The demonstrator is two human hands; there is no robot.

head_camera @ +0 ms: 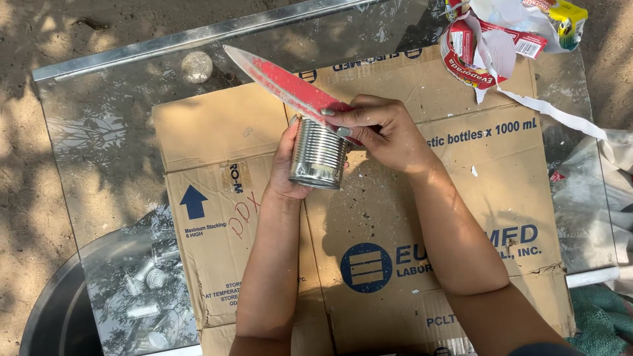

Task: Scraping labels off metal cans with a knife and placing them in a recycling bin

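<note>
Sunlit bare earth with leaf shadows surrounds a glass worktop (pixel 99 151) with a metal rail along its far edge, and a flattened brown cardboard box (pixel 409 217) covers most of the glass.

At the middle of the cardboard, the left hand (pixel 285 168) wraps its fingers around a bare ribbed tin can (pixel 319 155), gripping its left side so that the can lies tilted with its rimmed end facing the camera. The left forearm runs straight down to the near edge of the view. The right hand (pixel 386 135) comes in from the right, wrist bent, its fingers clenched on the handle end of a red-bladed knife (pixel 283 82). The blade rests flat across the top of the can and points up and to the left, its tip over the glass. The right forearm slopes down to the lower right corner.

Outward from the hands, the cardboard bears a dark blue arrow (pixel 193 201) on its left flap and a round blue emblem with blue lettering toward the near side. Torn paper can labels (pixel 488 46), red and white, lie crumpled at the far right corner, with a white strip trailing off to the right. Through the glass at lower left, more bare cans (pixel 155 277) show inside a metal basin (pixel 56 310).
</note>
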